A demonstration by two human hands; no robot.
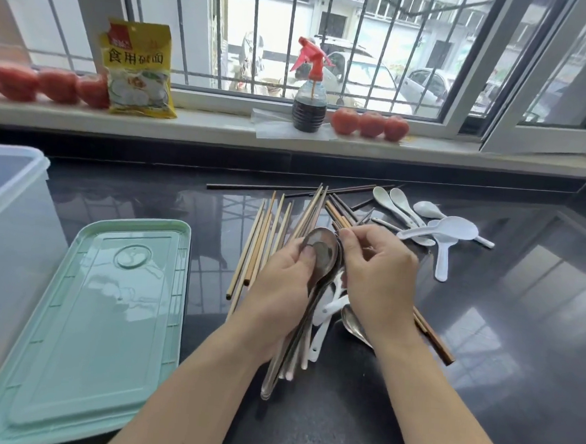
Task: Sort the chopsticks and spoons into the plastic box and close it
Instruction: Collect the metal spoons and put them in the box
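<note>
My left hand point(279, 289) grips a stacked bundle of metal spoons point(320, 254), thumb pressed into the top bowl, handles pointing toward me. My right hand point(377, 278) pinches the edge of that bundle near the bowls. White spoons point(331, 303) lie under my hands, and another metal spoon point(352, 323) rests below my right wrist. Wooden chopsticks point(267, 234) are scattered on the dark counter behind my hands. More white spoons and a rice paddle point(445, 234) lie at the right. The clear plastic box point(8, 204) stands at far left, its green lid point(100, 313) flat beside it.
On the windowsill stand a yellow food packet point(139, 68), a spray bottle of dark liquid point(309, 102) and rows of tomatoes point(369, 123). Dark chopsticks point(286, 188) lie across the counter's back. The black counter point(501, 320) reflects the window.
</note>
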